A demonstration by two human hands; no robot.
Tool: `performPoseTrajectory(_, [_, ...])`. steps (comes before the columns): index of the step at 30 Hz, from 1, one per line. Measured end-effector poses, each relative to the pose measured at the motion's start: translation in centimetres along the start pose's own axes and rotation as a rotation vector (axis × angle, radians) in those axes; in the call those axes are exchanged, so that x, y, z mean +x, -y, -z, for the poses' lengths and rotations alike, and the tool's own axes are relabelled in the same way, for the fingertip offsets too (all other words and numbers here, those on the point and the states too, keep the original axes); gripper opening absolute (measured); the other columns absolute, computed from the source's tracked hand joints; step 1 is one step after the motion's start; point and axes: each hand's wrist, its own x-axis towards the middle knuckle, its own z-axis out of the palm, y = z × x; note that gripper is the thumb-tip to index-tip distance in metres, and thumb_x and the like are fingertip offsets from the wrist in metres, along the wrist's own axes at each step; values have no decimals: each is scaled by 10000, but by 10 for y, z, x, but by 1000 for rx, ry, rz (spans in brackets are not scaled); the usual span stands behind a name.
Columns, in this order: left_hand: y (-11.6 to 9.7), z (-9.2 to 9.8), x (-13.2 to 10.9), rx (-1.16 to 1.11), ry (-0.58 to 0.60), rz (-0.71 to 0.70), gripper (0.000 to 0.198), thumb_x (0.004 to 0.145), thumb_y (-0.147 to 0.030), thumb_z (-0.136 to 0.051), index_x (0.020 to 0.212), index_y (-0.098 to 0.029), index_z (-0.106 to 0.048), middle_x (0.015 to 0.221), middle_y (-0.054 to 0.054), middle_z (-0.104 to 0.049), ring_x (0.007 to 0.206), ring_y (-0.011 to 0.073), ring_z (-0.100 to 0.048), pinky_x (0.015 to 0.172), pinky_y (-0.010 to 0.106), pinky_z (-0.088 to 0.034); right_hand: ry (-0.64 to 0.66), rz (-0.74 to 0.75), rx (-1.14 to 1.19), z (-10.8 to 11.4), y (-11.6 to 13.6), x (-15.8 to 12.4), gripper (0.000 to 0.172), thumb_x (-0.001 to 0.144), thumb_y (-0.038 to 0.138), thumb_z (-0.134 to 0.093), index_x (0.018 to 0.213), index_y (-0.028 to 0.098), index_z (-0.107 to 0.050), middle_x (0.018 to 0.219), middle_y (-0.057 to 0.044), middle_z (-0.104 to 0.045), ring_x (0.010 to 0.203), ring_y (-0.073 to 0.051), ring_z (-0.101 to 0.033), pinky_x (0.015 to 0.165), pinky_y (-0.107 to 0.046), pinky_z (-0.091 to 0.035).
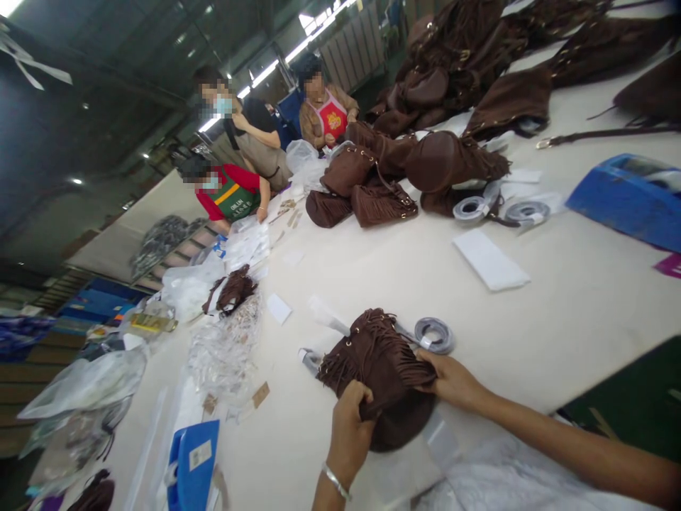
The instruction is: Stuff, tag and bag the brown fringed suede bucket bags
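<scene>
Cream table (574, 305), perhaps suede bags (380, 365).

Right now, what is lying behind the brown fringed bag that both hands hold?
Behind the brown fringed bag lies a grey tape roll on the white table. The bag hides whatever is beneath it.

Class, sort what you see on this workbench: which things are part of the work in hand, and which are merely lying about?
In hand: fringed brown bag, gripped by the left hand and right hand.

Lying about: tape roll beside the bag, pile of brown bags, blue box, white paper pad, blue folder, plastic wrappers.
</scene>
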Motion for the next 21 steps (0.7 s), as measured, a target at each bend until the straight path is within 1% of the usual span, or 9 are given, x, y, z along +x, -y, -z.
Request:
performPoseTrajectory(4, [10, -20, -9, 151, -121, -11, 253, 710, 35, -443, 706, -215, -401, 727, -18, -486, 678, 138, -466, 614, 243, -321, -24, -32, -40, -1, 0, -1, 143, 700, 267, -626, 751, 229, -498, 708, 38, -627, 707, -210, -608, 612, -269, -405])
performPoseTrajectory(8, [18, -42, -18, 367, -245, -1, 316, 653, 89, -403, 702, -222, -425, 732, 12, -499, 652, 163, -462, 589, 281, -304, -50, 48, -163, -1, 2, -8, 76, 756, 249, -554, 818, 238, -511, 802, 6, -659, 775, -235, -631, 668, -309, -446])
performPoseTrajectory(10, [18, -47, -17, 461, -268, -10, 315, 651, 82, -426, 721, -224, -454, 758, 31, -518, 676, 182, -482, 598, 295, -324, -58, 125, -197, 3, 6, -11, 188, 775, 243, -544, 961, 242, -520, 946, -26, -674, 873, -252, -643, 735, -339, -475])
performPoseTrajectory(12, [16, -48, -14, 539, -281, -49, 290, 668, 57, -458, 734, -224, -480, 777, 48, -531, 713, 203, -508, 621, 307, -358, -72, 221, -207, 9, 12, -11, 362, 780, 201, -525, 1137, 239, -479, 1122, -68, -644, 1026, -258, -622, 839, -359, -478])
performPoseTrajectory(13, [15, -48, -12, 569, -283, -69, 277, 672, 44, -472, 742, -223, -493, 782, 55, -535, 727, 212, -518, 633, 314, -376, -71, 270, -213, 12, 15, -9, 407, 780, 172, -504, 1179, 241, -462, 1170, -76, -624, 1075, -252, -604, 874, -357, -470])
performPoseTrajectory(15, [13, -51, -12, 613, -275, -85, 264, 670, 26, -487, 760, -219, -520, 785, 64, -542, 732, 224, -531, 639, 328, -404, -37, 334, -248, 14, 18, -4, 354, 788, 132, -454, 1120, 248, -490, 1121, -68, -630, 1044, -236, -605, 856, -343, -470])
performPoseTrajectory(17, [12, -58, -16, 634, -261, -58, 265, 678, 21, -482, 779, -215, -546, 778, 68, -551, 717, 227, -542, 632, 339, -426, 9, 341, -303, 13, 17, 1, 238, 788, 123, -427, 972, 247, -512, 970, -50, -639, 906, -225, -619, 763, -325, -474])
performPoseTrajectory(19, [14, -66, -24, 606, -266, 14, 254, 695, 2, -494, 807, -211, -576, 796, 81, -572, 736, 234, -564, 650, 357, -458, 20, 318, -355, 10, 9, 3, 207, 771, 120, -417, 909, 246, -508, 899, -48, -632, 839, -226, -619, 711, -321, -470])
performPoseTrajectory(21, [18, -66, -26, 508, -234, 96, 217, 715, -78, -555, 866, -220, -616, 873, 108, -602, 816, 259, -593, 698, 397, -496, 36, 310, -386, 12, -1, 4, 231, 745, 131, -428, 910, 258, -529, 873, -49, -645, 813, -234, -631, 687, -322, -477])
